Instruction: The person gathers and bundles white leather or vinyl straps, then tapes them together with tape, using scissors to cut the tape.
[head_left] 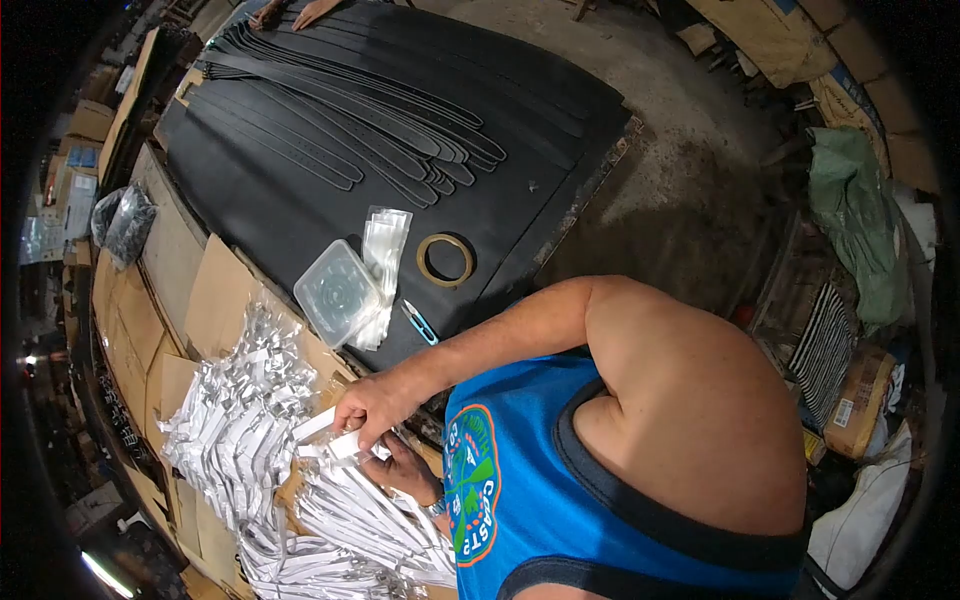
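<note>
My right hand [378, 408] is closed, thumb and fingers pinching a flat white strip [346, 444] whose ends stick out toward the pile. Just below it, my left hand [408, 472], with a band at its wrist, has its fingers curled against the same strip; its fingertips are partly hidden. A large heap of white strips in shiny clear plastic [240, 430] spreads in front of both hands. More long white strips [355, 515] lie bundled below my left hand.
On the black tabletop [520, 200] are a clear plastic box [338, 292], clear sleeves [385, 250], a tape roll [445, 260] and blue thread snips [420, 322]. Black belts [370, 110] fan out farther off, near another person's hands [312, 12]. Cardboard [225, 295] lies beneath the heap.
</note>
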